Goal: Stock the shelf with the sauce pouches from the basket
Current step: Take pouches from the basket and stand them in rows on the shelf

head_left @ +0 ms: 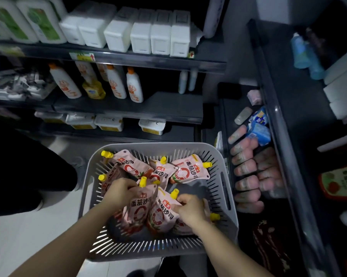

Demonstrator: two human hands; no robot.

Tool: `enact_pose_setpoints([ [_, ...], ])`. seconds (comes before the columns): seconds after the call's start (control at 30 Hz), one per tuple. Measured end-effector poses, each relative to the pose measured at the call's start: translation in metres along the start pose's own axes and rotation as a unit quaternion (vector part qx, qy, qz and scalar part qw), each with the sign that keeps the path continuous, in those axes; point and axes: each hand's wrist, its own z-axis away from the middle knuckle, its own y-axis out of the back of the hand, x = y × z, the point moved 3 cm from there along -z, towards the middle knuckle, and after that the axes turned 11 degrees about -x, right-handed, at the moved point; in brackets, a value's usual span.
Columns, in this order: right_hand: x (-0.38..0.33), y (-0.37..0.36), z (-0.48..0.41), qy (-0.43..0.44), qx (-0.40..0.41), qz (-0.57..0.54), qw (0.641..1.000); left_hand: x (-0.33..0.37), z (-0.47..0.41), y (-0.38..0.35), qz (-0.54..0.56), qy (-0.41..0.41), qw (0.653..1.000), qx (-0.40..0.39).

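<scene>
Sauce pouches (188, 170) lie in the gray basket (158, 146) at the bottom middle of the frame. Our left hand (119, 191) curls tight around 1 pouch (137, 207). Our right hand (190, 208) pinches the next pouch (160, 213). We see the shelf (128, 108) at the upper left.

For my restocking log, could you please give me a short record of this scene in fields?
basket: grey, slotted, holds yellow-capped pink sauce pouches
left hand: fingers grip one pouch
right hand: fingers grip the neighbouring pouch
shelf: at right, rows of similar pouches already lying there
stage: both gripped pouches are inside the basket
</scene>
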Motion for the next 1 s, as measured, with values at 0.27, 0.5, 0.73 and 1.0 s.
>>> enact_pose_setpoints([
  [0.27,-0.029,0.017,0.067,0.099,0.176,-0.084,0.976,0.04,0.036,0.041,0.074,-0.169,0.982,-0.033],
  [0.5,-0.038,0.041,0.155,0.14,0.321,-0.153,0.924,0.112,0.089,0.066,0.046,-0.302,0.952,-0.004],
  [0.73,-0.034,0.063,0.266,0.139,0.435,-0.174,0.872,0.187,0.16,0.061,0.079,-0.405,0.91,-0.039],
  [1.0,0.007,0.065,0.402,0.131,0.552,-0.176,0.804,0.264,0.257,0.011,0.025,-0.517,0.85,-0.098],
])
